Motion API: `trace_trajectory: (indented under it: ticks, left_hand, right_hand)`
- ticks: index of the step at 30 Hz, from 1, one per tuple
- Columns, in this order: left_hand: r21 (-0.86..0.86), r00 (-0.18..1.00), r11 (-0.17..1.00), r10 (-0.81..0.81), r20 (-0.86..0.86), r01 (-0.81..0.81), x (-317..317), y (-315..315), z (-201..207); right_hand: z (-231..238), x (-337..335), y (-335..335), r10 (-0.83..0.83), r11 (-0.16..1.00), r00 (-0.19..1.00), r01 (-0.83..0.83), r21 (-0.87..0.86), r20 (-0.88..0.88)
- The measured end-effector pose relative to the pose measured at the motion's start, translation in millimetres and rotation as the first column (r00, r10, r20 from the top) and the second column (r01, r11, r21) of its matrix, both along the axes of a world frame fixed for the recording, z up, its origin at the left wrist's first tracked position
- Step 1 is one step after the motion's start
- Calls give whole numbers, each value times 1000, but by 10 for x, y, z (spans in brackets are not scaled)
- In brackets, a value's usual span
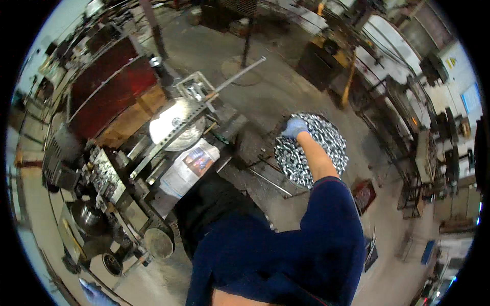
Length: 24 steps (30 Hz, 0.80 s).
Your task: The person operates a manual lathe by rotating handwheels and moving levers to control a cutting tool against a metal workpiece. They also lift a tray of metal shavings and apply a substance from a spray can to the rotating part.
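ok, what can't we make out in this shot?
- Right hand, head view: its back hides the fingertips, so whether it grips anything is unclear.
- Left hand, head view: partly cut off by the lower edge; grip unclear.
- Metal parts, head view: top ones hide those underneath.
- Printed paper, head view: text too small and blurred.

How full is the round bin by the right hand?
Looks full: silvery metal pieces spread across its round opening, gloved right hand at their far-left edge. Depth: cannot tell.
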<state>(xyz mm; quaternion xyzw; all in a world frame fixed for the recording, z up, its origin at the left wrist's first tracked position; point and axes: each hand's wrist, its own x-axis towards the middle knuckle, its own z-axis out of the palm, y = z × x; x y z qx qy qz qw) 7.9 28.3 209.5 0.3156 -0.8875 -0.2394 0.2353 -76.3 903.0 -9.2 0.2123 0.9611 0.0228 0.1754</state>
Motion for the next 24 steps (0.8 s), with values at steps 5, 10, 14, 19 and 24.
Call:
trace_trajectory:
  ticks: [5,10,14,19,24]
  left_hand:
    - [5,992,993,-114,-58,114,69,85,66]
    - [145,970,967,-186,-158,209,151,761,135]
    - [323,875,827,-358,-326,459,-137,1700,125]
    - [691,607,311,-761,-230,652,-661,2581,-238]
    - [727,682,-474,-303,-665,497,-700,2920,-627]
  right_hand:
    - [-167,25,79,-16,998,995,10,-60,-100]
    - [-63,145,-31,-20,967,884,-102,-233,-467]
    - [956,63,-1781,-225,370,836,-401,-838,-500]
    - [1826,-40,-3552,217,-5,462,-881,-474,-860]
    - [2047,-111,-4179,197,-165,321,-920,-354,-926]
